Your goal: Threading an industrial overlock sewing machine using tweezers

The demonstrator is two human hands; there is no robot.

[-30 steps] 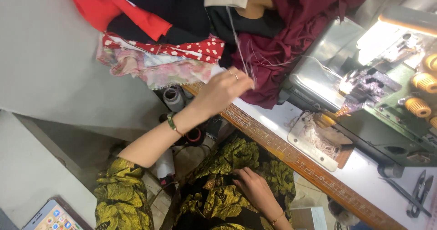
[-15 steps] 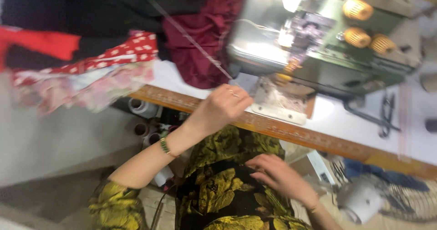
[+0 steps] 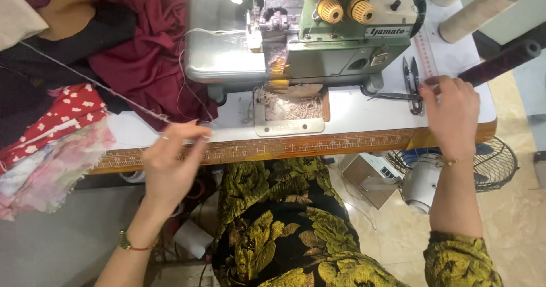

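Left hand: the left hand (image 3: 170,159) is raised over the table's front edge, fingertips pinched together on a thin thread (image 3: 96,85).
Thread: it runs taut from the pinch up and to the left across the cloth pile (image 3: 68,111), which lies on the left end of the table.
Right hand: the right hand (image 3: 452,113) rests on the right end of the table (image 3: 364,113), fingers curled and touching the handles of the snips (image 3: 412,85); I cannot tell whether it has closed on them.
Snips: they lie flat on the table just right of the machine.
Machine: a green overlock machine (image 3: 318,31) stands at the table's middle, with 3 yellow knobs showing.
Cones: 2 thread cones (image 3: 478,5) lie at the far right.
Fan: a fan (image 3: 455,167) stands on the floor below the table edge.
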